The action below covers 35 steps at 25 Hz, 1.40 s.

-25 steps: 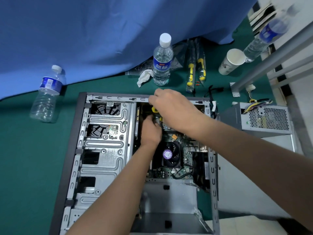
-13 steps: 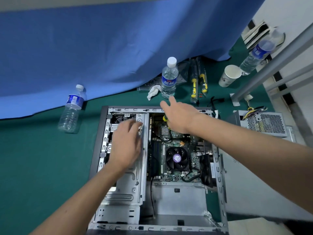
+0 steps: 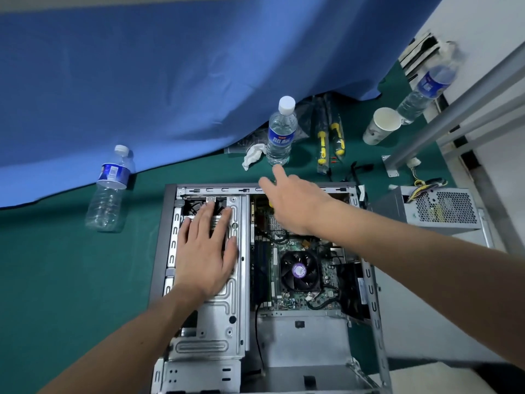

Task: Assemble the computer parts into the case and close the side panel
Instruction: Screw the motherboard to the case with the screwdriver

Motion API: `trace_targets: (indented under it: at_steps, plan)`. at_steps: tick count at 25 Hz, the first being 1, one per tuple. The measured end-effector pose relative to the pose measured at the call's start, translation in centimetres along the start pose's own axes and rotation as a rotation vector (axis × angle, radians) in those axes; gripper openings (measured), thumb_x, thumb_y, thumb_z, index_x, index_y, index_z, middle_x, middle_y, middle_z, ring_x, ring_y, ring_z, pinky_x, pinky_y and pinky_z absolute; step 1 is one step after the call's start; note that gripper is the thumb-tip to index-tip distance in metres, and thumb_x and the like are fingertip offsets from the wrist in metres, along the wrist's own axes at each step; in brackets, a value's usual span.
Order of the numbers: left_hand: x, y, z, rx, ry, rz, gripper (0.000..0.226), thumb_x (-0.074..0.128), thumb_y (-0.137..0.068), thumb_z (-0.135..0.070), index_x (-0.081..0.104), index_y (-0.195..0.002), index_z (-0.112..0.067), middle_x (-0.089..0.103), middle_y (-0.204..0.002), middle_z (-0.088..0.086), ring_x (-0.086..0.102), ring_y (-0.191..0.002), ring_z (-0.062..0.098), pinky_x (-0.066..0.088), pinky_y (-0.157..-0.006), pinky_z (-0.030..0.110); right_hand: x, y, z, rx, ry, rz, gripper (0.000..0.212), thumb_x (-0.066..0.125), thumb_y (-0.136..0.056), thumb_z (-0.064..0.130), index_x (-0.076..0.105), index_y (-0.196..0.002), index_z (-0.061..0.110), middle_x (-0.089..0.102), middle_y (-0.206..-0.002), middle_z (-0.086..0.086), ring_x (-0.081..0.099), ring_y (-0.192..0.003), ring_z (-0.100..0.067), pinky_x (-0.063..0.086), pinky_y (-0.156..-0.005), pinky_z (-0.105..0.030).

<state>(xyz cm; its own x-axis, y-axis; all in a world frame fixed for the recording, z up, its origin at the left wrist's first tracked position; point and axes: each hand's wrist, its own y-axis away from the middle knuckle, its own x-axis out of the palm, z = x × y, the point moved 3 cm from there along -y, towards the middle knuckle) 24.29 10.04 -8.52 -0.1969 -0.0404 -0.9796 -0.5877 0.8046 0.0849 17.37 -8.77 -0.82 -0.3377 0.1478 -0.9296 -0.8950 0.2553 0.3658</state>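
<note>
The left hand (image 3: 205, 251) lies flat, fingers straight and slightly spread, on the drive cage (image 3: 224, 314) at the case's (image 3: 170, 194) nine o'clock; the right hand (image 3: 295, 204) hovers at its twelve o'clock edge, fingers loosely apart, and I cannot tell if it holds anything; the motherboard (image 3: 295, 297) and fan (image 3: 299, 271) sit inside; the power supply (image 3: 443, 209) waits outside at two o'clock, so fitting it and the side panel seem left; the bottle (image 3: 279, 135) label's blue script is unreadable.
</note>
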Motion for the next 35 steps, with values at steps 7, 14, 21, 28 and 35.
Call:
trace_targets:
  at_steps: [7, 14, 21, 28, 35]
  plan:
    - [0.2, -0.1, 0.2, 0.009, -0.030, -0.019, 0.057, 0.028, -0.099, -0.045, 0.033, -0.151, -0.024, 0.028, -0.158, 0.010, 0.024, -0.146, 0.025, 0.014, -0.117, 0.042, 0.1, 0.3, 0.8, 0.028, 0.268, -0.108, 0.028, 0.038, -0.106, 0.034, 0.046, -0.113, 0.007, 0.058, -0.096, -0.009, 0.044, -0.057, -0.022, 0.032, -0.046, -0.032]
    - [0.1, -0.1, 0.1, 0.007, -0.024, -0.062, 0.057, 0.030, -0.097, -0.045, 0.037, -0.150, -0.023, 0.032, -0.156, 0.011, 0.028, -0.144, 0.025, 0.018, -0.115, 0.043, -0.2, 0.4, 1.2, -0.138, 0.060, -0.072, 0.049, 0.054, -0.082, -0.005, 0.037, -0.124, 0.014, 0.032, -0.123, -0.014, 0.045, -0.077, -0.029, 0.027, -0.053, -0.038]
    - [0.2, -0.2, 0.0, 0.008, -0.010, -0.084, 0.057, 0.028, -0.098, -0.047, 0.037, -0.149, -0.023, 0.033, -0.155, 0.011, 0.029, -0.142, 0.026, 0.021, -0.114, 0.045, 0.2, 0.1, 1.5, -0.051, 0.298, -0.160, 0.032, 0.034, -0.107, 0.034, 0.045, -0.120, 0.007, 0.055, -0.112, -0.013, 0.055, -0.067, -0.025, 0.027, -0.046, -0.033]
    - [0.1, -0.1, 0.0, 0.008, 0.001, -0.095, 0.057, 0.028, -0.098, -0.047, 0.038, -0.149, -0.024, 0.034, -0.155, 0.009, 0.030, -0.141, 0.025, 0.023, -0.114, 0.046, -0.6, 0.5, 0.3, -0.366, 0.227, -0.017, 0.036, 0.046, -0.092, 0.001, 0.041, -0.124, 0.016, 0.035, -0.122, -0.013, 0.045, -0.075, -0.029, 0.031, -0.055, -0.040]
    - [0.3, -0.2, 0.2, 0.002, -0.010, -0.088, 0.057, 0.028, -0.098, -0.048, 0.036, -0.149, -0.026, 0.032, -0.155, 0.008, 0.030, -0.141, 0.024, 0.021, -0.115, 0.045, 0.9, 0.6, 0.4, -0.097, 0.207, -0.113, 0.022, 0.039, -0.103, 0.020, 0.036, -0.123, 0.010, 0.036, -0.120, -0.016, 0.037, -0.055, -0.022, 0.024, -0.046, -0.035]
